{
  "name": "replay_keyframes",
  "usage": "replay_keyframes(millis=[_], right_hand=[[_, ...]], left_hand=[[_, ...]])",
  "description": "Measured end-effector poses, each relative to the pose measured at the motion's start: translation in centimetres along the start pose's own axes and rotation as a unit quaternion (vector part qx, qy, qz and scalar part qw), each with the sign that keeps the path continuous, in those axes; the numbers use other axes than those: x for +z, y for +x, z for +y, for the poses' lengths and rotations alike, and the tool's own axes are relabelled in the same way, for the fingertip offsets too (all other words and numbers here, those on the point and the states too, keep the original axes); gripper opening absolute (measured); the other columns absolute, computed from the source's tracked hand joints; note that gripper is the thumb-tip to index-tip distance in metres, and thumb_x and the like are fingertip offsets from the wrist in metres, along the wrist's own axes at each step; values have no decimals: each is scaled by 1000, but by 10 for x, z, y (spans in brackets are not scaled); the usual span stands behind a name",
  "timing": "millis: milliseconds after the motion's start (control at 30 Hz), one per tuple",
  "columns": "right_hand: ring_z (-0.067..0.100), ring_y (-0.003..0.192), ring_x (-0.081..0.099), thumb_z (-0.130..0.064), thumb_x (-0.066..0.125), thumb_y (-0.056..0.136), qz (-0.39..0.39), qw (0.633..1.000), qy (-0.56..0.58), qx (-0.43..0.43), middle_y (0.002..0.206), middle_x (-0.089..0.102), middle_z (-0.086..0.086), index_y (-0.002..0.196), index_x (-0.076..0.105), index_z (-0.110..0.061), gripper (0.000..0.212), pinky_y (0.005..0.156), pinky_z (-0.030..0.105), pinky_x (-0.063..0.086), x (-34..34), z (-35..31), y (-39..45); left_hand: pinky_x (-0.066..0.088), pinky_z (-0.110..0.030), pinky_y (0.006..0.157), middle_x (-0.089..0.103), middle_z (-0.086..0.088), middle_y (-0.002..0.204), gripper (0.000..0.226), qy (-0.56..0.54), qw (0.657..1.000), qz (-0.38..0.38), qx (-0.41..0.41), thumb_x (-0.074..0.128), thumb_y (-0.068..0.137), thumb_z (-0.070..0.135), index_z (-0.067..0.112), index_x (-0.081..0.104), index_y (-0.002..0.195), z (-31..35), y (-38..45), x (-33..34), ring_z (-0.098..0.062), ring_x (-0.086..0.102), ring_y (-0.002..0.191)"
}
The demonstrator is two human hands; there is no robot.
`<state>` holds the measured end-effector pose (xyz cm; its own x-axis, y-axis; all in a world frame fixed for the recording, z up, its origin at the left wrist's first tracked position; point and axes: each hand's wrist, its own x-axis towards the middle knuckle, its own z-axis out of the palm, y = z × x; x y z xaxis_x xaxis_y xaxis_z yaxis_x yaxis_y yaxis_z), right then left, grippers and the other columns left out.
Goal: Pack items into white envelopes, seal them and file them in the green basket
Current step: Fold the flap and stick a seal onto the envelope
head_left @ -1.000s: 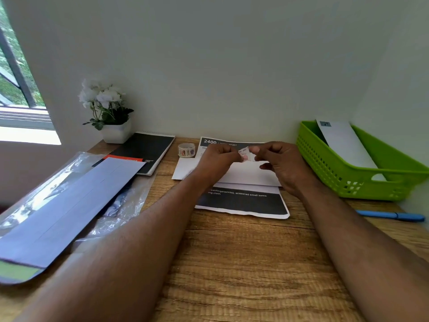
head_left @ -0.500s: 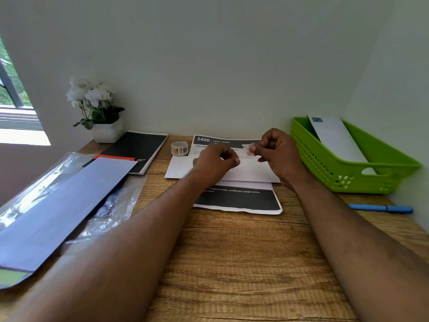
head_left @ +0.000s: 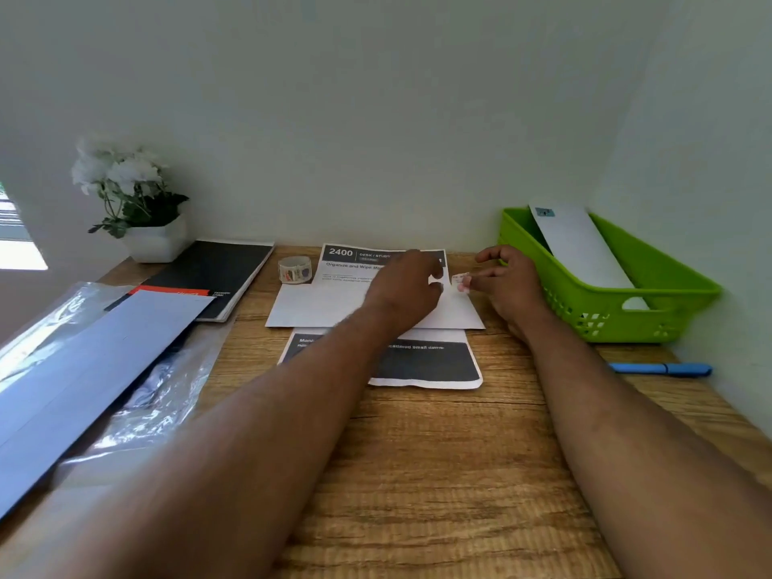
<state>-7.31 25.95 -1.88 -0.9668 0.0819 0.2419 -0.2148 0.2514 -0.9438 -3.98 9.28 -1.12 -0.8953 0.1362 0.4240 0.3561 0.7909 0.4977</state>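
The left hand (head_left: 407, 286) presses the white envelope (head_left: 326, 307) flat, fingers curled, while the right hand (head_left: 507, 282) pinches a sticker (head_left: 459, 281) for sealing.

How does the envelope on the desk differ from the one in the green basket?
The envelope on the desk lies flat across a printed sheet, under the left hand; the envelope in the basket leans tilted inside the green basket. The basket one shows a stamp at its top corner; the desk one shows none. Both are white.
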Motion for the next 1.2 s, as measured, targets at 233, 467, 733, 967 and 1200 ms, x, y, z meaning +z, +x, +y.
replay_keyframes(millis=[233,467,733,967,1200], right_hand=[[23,76,66,6,80,67,-8,1000,-10,17,85,71,17,92,58,-12,38,64,26,50,4,1,1],[23,82,68,2,81,67,-9,999,-44,17,88,72,15,85,58,-19,36,58,21,47,4,4,3],[21,72,64,3,79,67,-7,997,-74,19,84,71,18,100,62,-8,39,57,21,47,5,6,4],[20,77,60,-3,82,63,2,993,-114,-5,88,67,10,94,65,-15,38,66,24,46,7,13,9],[17,71,61,3,78,68,-13,993,-120,-10,77,67,11,99,64,-12,37,66,23,49,8,14,9]], left_hand=[[42,-21,78,63,2,96,15,-97,995,4,-36,76,78,17,20,71,92,-16,1,16,-11,55,87],[36,-33,105,53,-4,121,29,-44,998,-41,-8,69,86,22,27,70,115,-16,2,20,-21,48,118],[29,-34,110,43,-7,144,29,18,996,-91,-6,56,95,22,30,67,121,-10,2,21,-25,37,133],[33,-35,109,44,-8,142,29,23,995,-102,0,53,96,21,26,68,120,-8,2,21,-26,40,130],[32,-37,111,43,-8,143,30,33,995,-94,9,51,96,19,25,68,121,-5,0,22,-27,39,131]])
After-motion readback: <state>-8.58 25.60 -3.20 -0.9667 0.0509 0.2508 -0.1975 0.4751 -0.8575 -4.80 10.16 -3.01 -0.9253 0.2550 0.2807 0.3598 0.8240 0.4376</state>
